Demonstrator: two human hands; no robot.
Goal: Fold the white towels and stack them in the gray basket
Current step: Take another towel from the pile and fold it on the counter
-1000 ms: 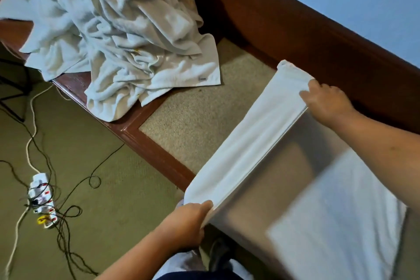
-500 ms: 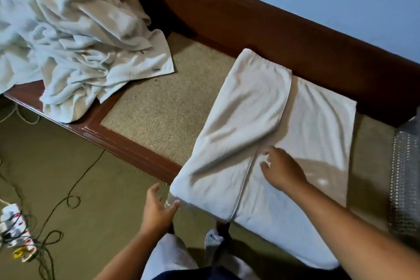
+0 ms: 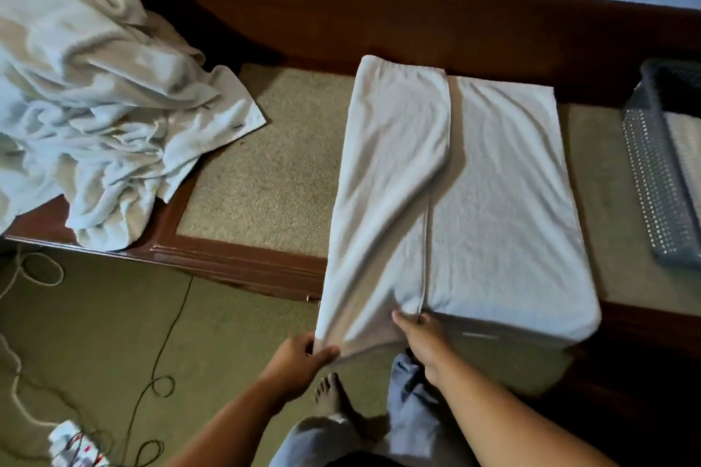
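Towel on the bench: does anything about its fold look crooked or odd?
Yes. The towel has its left flap folded askew: it is wider at the far end, wrinkled, and its near corner hangs off the bench, pinched by the left hand.

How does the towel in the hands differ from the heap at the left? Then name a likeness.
The held towel lies smooth and part-folded; the heap is crumpled. The left hand and right hand grip the held towel; nothing touches the heap. Both are white.
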